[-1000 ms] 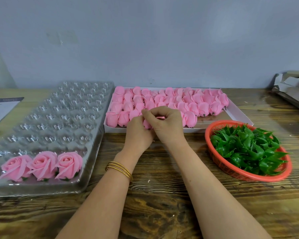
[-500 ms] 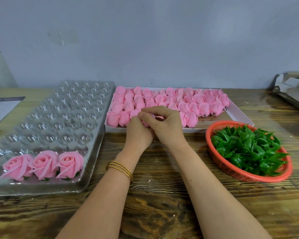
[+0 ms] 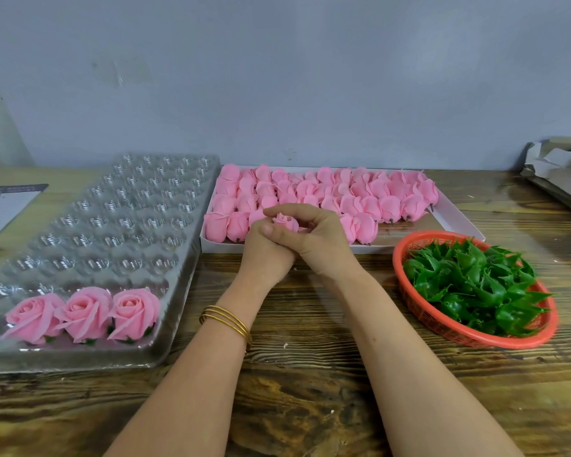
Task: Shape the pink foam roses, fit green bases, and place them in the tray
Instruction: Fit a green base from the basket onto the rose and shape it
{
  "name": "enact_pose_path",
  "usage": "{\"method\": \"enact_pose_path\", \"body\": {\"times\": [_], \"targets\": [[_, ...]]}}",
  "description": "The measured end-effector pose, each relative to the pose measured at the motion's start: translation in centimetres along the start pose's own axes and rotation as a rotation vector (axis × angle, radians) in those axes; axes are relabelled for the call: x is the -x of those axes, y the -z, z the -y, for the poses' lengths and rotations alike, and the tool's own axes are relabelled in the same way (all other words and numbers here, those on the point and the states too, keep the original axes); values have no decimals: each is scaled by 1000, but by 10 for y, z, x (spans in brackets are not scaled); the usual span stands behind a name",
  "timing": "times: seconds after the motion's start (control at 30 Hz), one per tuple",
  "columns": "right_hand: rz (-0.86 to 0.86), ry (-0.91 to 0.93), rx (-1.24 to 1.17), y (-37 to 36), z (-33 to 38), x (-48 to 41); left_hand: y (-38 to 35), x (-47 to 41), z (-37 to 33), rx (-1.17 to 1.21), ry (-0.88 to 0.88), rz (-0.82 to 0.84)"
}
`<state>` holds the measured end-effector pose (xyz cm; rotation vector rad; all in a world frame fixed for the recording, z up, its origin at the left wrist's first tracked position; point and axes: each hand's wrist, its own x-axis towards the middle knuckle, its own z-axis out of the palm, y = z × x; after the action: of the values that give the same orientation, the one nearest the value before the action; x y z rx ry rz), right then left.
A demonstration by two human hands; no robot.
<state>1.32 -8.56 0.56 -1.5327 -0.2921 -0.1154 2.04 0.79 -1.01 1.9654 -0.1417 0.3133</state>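
Wooden table (image 3: 310,374) runs the full width of the view. Clear plastic tray (image 3: 89,232) on the left side, its near row holding three finished roses (image 3: 83,313) side by side, touching, with green showing under them. White box (image 3: 455,219) at centre back, packed with rows of unshaped pink buds (image 3: 360,196). Red basket (image 3: 422,311) on the right, near the box's front corner, heaped with green bases (image 3: 468,285). Both hands are brought together at the box's front edge: left hand (image 3: 267,255) and right hand (image 3: 323,239) pressed against each other, fingers curled round one pink bud (image 3: 285,222). The bud sits between them at the top of the clasp, the right fingers arching over it, the left thumb just beside it. Only the bud's upper petals show; its lower half and any stem are hidden inside the hands. Cannot tell whether a base is fitted. Gold bangles (image 3: 226,319) on the left wrist. Both forearms are cut off by the bottom edge.
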Motion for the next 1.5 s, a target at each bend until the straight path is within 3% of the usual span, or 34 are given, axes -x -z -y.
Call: {"method": "enact_pose_path", "body": {"times": [0.17,0.37,0.53,0.93,1.5], "targets": [[76,-100,-40,10,5,1,1,1,-1,128,54,73],[-42,-92,-293,19,7,-4,-1,5,3,271,4,263],[91,-92,-266,25,9,-3,-1,5,5,339,45,396],[217,-98,-281,27,4,-3,2,4,4,541,147,539],[237,-88,-202,26,8,0,4,8,-1,591,169,551]]}}
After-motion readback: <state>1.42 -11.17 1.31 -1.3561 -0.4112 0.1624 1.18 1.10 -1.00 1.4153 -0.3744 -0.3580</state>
